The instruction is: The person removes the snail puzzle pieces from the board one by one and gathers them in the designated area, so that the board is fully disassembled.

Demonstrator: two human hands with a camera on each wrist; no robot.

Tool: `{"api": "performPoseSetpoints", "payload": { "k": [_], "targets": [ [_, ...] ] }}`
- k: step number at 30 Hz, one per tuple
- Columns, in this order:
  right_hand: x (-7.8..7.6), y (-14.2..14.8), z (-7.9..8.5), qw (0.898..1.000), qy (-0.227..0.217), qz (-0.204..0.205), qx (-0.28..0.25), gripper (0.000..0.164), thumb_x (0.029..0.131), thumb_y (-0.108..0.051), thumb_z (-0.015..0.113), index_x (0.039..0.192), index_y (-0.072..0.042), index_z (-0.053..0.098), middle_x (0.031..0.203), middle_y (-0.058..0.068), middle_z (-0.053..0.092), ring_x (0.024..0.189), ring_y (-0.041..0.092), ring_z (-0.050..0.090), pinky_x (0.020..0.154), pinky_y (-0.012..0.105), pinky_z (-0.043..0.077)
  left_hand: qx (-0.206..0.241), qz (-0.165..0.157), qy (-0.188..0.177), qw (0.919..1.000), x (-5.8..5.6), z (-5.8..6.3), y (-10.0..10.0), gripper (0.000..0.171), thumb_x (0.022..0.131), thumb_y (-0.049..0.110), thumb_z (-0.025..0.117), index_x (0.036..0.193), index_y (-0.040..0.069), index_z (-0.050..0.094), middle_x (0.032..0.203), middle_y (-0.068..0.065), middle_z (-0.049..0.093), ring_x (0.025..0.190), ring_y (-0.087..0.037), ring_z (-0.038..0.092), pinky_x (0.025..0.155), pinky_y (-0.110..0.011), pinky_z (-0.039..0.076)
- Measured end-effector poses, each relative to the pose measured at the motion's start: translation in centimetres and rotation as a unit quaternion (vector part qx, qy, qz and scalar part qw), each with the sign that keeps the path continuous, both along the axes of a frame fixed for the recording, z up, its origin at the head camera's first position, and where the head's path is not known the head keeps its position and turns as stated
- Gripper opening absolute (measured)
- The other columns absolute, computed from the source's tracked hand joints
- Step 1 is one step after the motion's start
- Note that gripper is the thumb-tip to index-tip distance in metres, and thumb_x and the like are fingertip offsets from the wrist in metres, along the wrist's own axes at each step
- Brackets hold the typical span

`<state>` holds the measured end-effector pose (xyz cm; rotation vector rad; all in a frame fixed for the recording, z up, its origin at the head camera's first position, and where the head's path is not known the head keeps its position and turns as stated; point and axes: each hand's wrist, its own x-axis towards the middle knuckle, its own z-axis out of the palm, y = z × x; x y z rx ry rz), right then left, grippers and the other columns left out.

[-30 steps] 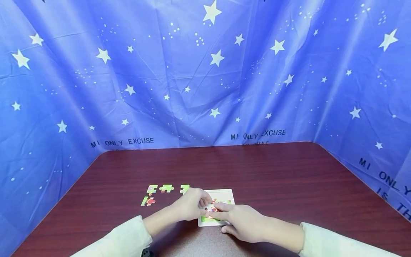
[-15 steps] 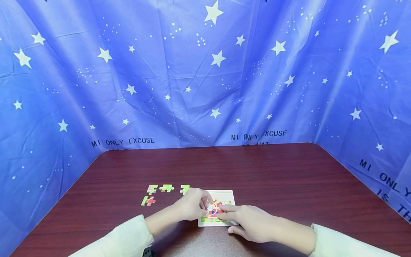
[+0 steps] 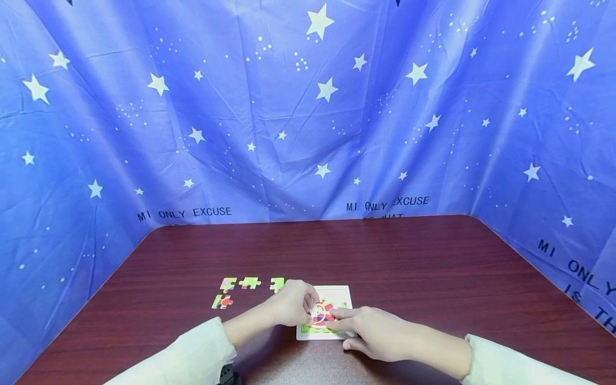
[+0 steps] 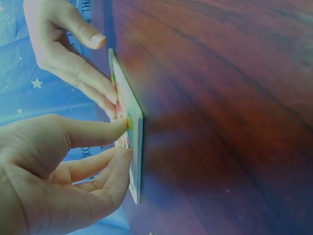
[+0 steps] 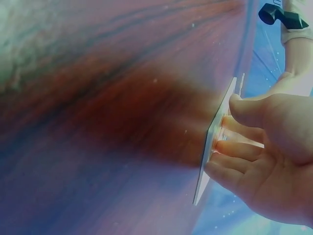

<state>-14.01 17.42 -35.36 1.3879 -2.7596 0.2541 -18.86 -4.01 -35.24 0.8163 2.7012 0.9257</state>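
A white puzzle tray (image 3: 338,291) with a colourful picture of red, blue and green lies near the table's front. My left hand (image 3: 290,303) bends over its left side. In the left wrist view, the thumb and fingers of that left hand (image 4: 63,171) pinch a puzzle piece against the tray's picture; the piece is mostly hidden. From the right, my right hand (image 3: 380,332) rests its extended fingertips on the assembled part of the picture. Its thumb stays off to the front, by the tray's edge, in the right wrist view (image 5: 244,110).
Left of the tray lie several loose pieces: a corner piece (image 3: 228,283), a green piece (image 3: 249,282), another green piece (image 3: 277,283) and a red-green piece (image 3: 222,302). The dark red table (image 3: 409,256) ends at a blue star-printed curtain (image 3: 269,107).
My right hand has drawn back a little to the right, uncovering more of the picture. The left hand has stayed nearly in place at the tray's left side.
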Motion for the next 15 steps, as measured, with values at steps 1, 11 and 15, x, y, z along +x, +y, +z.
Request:
{"api": "performPoseSetpoints", "payload": {
  "k": [1,11,15],
  "targets": [
    [-0.03,0.0,-0.04,1.0,0.002,0.004,0.0,0.038,0.088,-0.02,0.068,0.126,-0.014,0.064,0.133,0.01,0.062,0.116,0.019,0.064,0.087,0.029,0.055,0.004,0.001,-0.001,1.0,-0.1,-0.02,0.02,0.028,0.066,-0.008,0.078,0.09,-0.002,0.066,0.075,-0.005,0.062,0.07,-0.011,0.057,0.062,-0.019,0.048],
    [-0.05,0.03,-0.11,1.0,0.0,0.009,-0.002,0.037,0.088,-0.019,0.068,0.124,-0.014,0.065,0.132,0.008,0.062,0.113,0.014,0.065,0.086,0.027,0.056,0.089,0.058,-0.081,0.9911,-0.9,-0.41,0.43,0.016,0.071,0.002,0.075,0.079,0.002,0.062,0.067,-0.003,0.063,0.056,-0.007,0.055,0.052,-0.018,0.047],
    [0.01,0.05,-0.22,1.0,0.0,0.005,-0.004,0.038,0.087,-0.017,0.068,0.125,-0.015,0.064,0.133,0.007,0.062,0.112,0.012,0.065,0.085,0.026,0.055,0.123,0.097,-0.116,0.9808,-1.09,-0.71,0.87,0.013,0.074,0.001,0.074,0.076,0.001,0.061,0.064,-0.006,0.067,0.053,-0.008,0.06,0.052,-0.021,0.05]
  ]
}}
